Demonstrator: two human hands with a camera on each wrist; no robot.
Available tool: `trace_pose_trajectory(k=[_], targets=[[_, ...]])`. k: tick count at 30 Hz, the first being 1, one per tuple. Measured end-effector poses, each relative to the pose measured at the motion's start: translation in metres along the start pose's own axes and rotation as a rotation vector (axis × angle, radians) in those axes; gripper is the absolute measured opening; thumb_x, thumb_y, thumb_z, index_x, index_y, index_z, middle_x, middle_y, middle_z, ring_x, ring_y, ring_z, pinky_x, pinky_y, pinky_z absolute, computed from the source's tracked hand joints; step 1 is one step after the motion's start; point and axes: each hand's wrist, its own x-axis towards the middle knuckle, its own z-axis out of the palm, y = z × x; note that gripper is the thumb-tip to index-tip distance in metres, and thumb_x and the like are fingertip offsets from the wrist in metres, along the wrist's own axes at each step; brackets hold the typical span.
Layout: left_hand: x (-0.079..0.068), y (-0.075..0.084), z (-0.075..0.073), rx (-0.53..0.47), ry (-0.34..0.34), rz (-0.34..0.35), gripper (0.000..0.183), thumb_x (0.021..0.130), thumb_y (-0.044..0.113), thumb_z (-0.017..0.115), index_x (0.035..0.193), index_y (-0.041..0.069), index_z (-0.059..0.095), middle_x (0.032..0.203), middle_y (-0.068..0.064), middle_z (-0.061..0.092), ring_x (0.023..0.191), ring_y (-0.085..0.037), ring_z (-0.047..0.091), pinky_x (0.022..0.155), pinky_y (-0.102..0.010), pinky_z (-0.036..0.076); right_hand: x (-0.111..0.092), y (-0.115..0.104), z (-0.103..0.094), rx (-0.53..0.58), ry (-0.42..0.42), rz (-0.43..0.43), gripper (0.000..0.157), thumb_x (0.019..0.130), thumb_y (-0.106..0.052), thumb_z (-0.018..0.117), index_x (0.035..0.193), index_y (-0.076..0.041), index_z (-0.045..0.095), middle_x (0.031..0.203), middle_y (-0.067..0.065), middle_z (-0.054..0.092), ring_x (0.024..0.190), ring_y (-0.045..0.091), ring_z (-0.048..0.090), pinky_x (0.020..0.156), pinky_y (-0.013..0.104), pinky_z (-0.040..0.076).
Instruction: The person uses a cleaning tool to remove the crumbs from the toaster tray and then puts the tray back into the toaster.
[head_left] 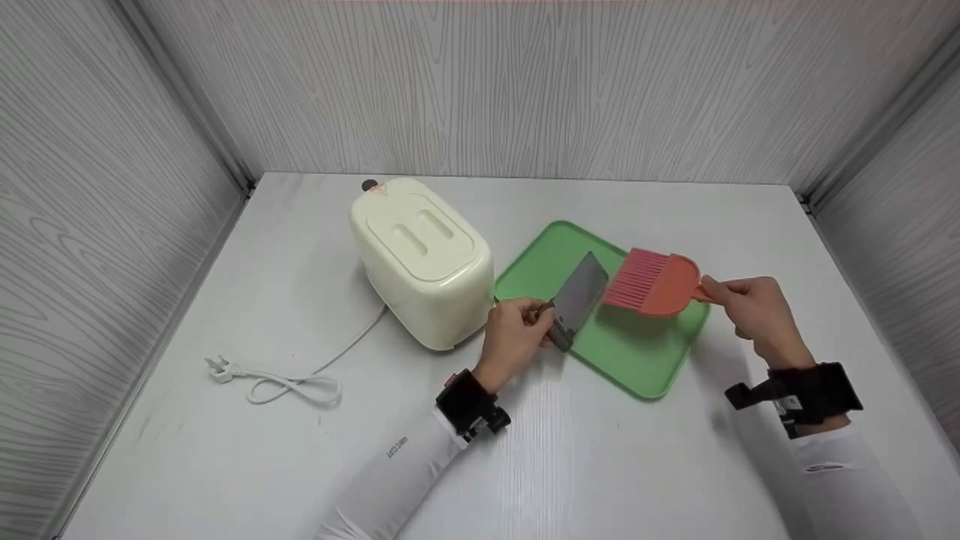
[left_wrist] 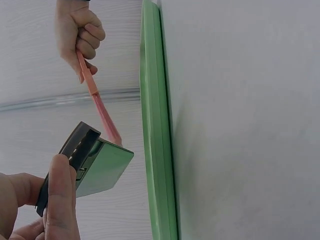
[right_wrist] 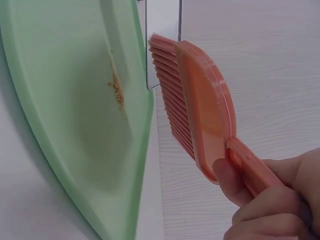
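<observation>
My left hand (head_left: 512,335) pinches the dark end of a thin metal crumb tray (head_left: 581,291), which is held tilted above a green serving tray (head_left: 637,371). In my right hand (head_left: 761,313) is the handle of an orange brush (head_left: 670,289). Its pink bristles (head_left: 636,279) point left toward the crumb tray, and in the right wrist view they overlap its edge. The left wrist view shows the crumb tray (left_wrist: 107,170) raised off the green tray, with the bristles right behind it. A small line of brown crumbs (right_wrist: 118,91) lies on the green tray.
A cream toaster (head_left: 427,262) with two slot-shaped recesses on top stands left of the green tray. Its white cord (head_left: 352,341) runs to a bundled plug (head_left: 221,369) on the left of the white table (head_left: 525,465). Wood-grain panels (head_left: 480,90) enclose the table.
</observation>
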Motion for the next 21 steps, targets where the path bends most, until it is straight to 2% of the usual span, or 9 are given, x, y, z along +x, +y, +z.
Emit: trace_pose_trajectory(k=[1, 3, 6, 8, 10, 13, 16, 21], targets=[[0.0, 0.0, 0.0, 0.0, 0.0, -0.003, 0.012, 0.096, 0.003, 0.07, 0.103, -0.004, 0.077, 0.078, -0.007, 0.069, 0.059, -0.013, 0.068, 0.057, -0.027, 0.065, -0.001, -0.001, 0.0, 0.008, 0.014, -0.017, 0.065, 0.1, -0.054, 0.061, 0.125, 0.004, 0.071, 0.051, -0.015, 0.044, 0.043, 0.004, 0.022, 0.037, 0.019, 0.023], [0.0, 0.0, 0.0, 0.006, 0.002, -0.01, 0.012, 0.095, 0.003, 0.07, 0.103, -0.004, 0.076, 0.078, -0.007, 0.069, 0.059, -0.013, 0.068, 0.056, -0.026, 0.065, -0.004, -0.004, 0.002, 0.018, 0.044, -0.047, 0.063, 0.1, -0.053, 0.063, 0.122, 0.006, 0.072, 0.05, -0.015, 0.049, 0.042, 0.003, 0.023, 0.036, 0.018, 0.024], [0.0, 0.0, 0.0, 0.008, 0.004, -0.022, 0.011, 0.095, 0.002, 0.07, 0.102, -0.004, 0.076, 0.078, -0.007, 0.068, 0.059, -0.012, 0.067, 0.057, -0.028, 0.066, -0.009, -0.008, 0.005, -0.003, 0.078, -0.086, 0.061, 0.1, -0.052, 0.063, 0.118, 0.005, 0.075, 0.05, -0.016, 0.049, 0.045, 0.003, 0.026, 0.039, 0.021, 0.025], [0.0, 0.0, 0.0, 0.009, 0.003, -0.027, 0.011, 0.095, 0.002, 0.07, 0.102, -0.004, 0.076, 0.078, -0.007, 0.068, 0.059, -0.012, 0.067, 0.059, -0.031, 0.066, -0.012, -0.012, 0.007, -0.017, 0.085, -0.099, 0.061, 0.1, -0.053, 0.063, 0.118, 0.004, 0.075, 0.057, -0.019, 0.053, 0.056, 0.001, 0.039, 0.055, 0.025, 0.043], [0.0, 0.0, 0.0, 0.005, 0.002, -0.029, 0.011, 0.095, 0.002, 0.07, 0.103, -0.004, 0.076, 0.078, -0.008, 0.068, 0.059, -0.012, 0.067, 0.06, -0.035, 0.067, -0.016, -0.015, 0.009, -0.027, 0.086, -0.116, 0.061, 0.099, -0.054, 0.063, 0.117, 0.003, 0.076, 0.069, -0.02, 0.064, 0.073, -0.001, 0.05, 0.08, 0.036, 0.052], [0.001, 0.001, 0.0, 0.005, 0.002, -0.034, 0.012, 0.095, 0.002, 0.07, 0.103, -0.004, 0.076, 0.078, -0.008, 0.068, 0.059, -0.012, 0.066, 0.062, -0.038, 0.068, -0.021, -0.02, 0.014, -0.022, 0.07, -0.146, 0.059, 0.1, -0.051, 0.064, 0.116, 0.004, 0.076, 0.092, -0.015, 0.077, 0.102, -0.004, 0.056, 0.11, 0.054, 0.042], [0.001, 0.0, 0.0, 0.004, 0.002, -0.029, 0.011, 0.095, 0.002, 0.07, 0.102, -0.004, 0.076, 0.078, -0.008, 0.069, 0.059, -0.012, 0.067, 0.063, -0.041, 0.068, -0.026, -0.024, 0.02, -0.039, 0.063, -0.18, 0.054, 0.101, -0.049, 0.065, 0.112, 0.002, 0.078, 0.098, 0.001, 0.08, 0.101, -0.006, 0.06, 0.109, 0.052, 0.044], [0.001, 0.0, 0.001, 0.009, 0.003, -0.029, 0.01, 0.095, 0.002, 0.07, 0.101, -0.003, 0.076, 0.077, -0.008, 0.069, 0.058, -0.013, 0.067, 0.063, -0.043, 0.068, -0.034, -0.03, 0.028, -0.069, 0.048, -0.228, 0.046, 0.102, -0.046, 0.065, 0.11, -0.003, 0.08, 0.1, 0.009, 0.08, 0.101, -0.01, 0.062, 0.106, 0.045, 0.049]])
